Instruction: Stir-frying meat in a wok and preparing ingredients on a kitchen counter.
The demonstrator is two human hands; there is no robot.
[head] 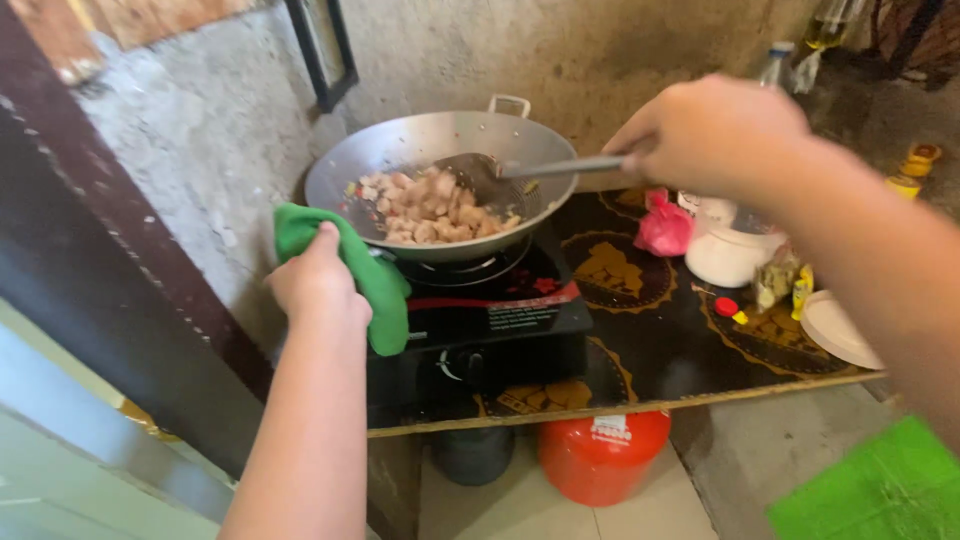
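Observation:
A metal wok (pixel 420 145) sits on a black single-burner gas stove (pixel 500 310) and holds several pale meat pieces (pixel 430 208). My left hand (pixel 318 280) grips a green cloth (pixel 375 275) wrapped over the wok's near-left edge. My right hand (pixel 705 135) holds the handle of a metal spatula (pixel 520 170), whose blade rests in the food.
The stove stands on a black patterned tabletop (pixel 660 340) against a rough concrete wall. To the right are a pink bag (pixel 665 230), a white jar (pixel 730 250), small packets and a white plate (pixel 838 330). A red gas cylinder (pixel 603 455) stands under the table.

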